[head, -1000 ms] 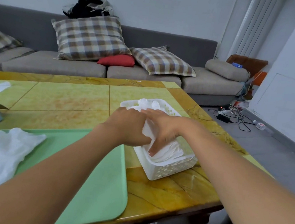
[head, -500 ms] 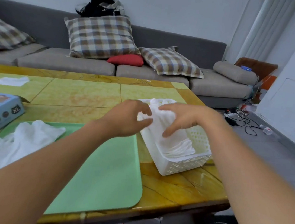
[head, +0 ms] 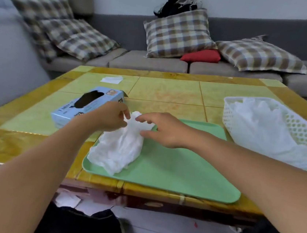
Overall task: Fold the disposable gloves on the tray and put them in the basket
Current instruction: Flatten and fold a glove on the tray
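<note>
Lying crumpled on the left part of the flat mint-green plastic tray (head: 177, 169): a heap of thin white disposable gloves (head: 118, 150), its near edge reaching the tray's left rim; tray resting on the glossy yellow-and-green tiled tabletop (head: 166, 93), near its front edge.

Pinching the far top of the glove heap: left hand (head: 110, 118), fingers curled, thumb and forefinger closing on the white film; reaching in from the right, right hand (head: 161, 129), fingertips (head: 139, 119) touching the same top end, thumb extended low against the heap's right side; whether gripping or merely touching, not determinable.

Standing at the right of the tray, just beside its far right corner: white perforated plastic basket (head: 300, 131), holding more white gloves (head: 266, 127), some spilling over its near rim.

Sitting left of the tray, behind the left hand: light-blue cardboard glove box (head: 85, 104) with a dark oval opening on top; lying well beyond it on the tabletop, a small white sheet (head: 112, 79).

Standing behind the tabletop: grey fabric sofa (head: 149, 63) carrying brown-and-cream checked cushions (head: 179, 33), a red cushion (head: 201, 55) and a dark bundle (head: 180, 4) on the backrest.
</note>
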A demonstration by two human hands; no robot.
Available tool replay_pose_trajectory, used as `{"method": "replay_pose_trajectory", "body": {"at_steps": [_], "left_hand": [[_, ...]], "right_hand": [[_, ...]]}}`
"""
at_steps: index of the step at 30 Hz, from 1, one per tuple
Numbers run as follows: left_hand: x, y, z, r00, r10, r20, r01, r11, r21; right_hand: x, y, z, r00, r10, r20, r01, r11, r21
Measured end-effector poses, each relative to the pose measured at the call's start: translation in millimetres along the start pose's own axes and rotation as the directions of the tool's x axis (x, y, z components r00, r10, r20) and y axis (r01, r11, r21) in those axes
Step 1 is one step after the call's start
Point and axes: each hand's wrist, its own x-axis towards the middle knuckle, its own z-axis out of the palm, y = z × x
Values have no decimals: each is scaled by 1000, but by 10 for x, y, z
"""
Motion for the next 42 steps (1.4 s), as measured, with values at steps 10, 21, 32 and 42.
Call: {"method": "replay_pose_trajectory", "body": {"at_steps": [10, 21, 32, 42], "left_hand": [[-182, -517, -31, 994, -24, 105, 29, 998, -52], [-189, -487, 106, 968, 49, 245, -37, 998, -51], [-232, 115, -288, 992, 115, 59, -81, 908, -411], [114, 1190, 16, 867, 217, 449, 365, 339, -867]], "right_hand": [[292, -200, 514, 995, -22, 101, 36, 989, -143], [25, 227, 90, 972, -47, 229, -13, 967, 253], [-261, 324, -382, 940, 208, 272, -277, -4, 961], [-748, 501, -644, 931, 222, 289, -269, -114, 956]]}}
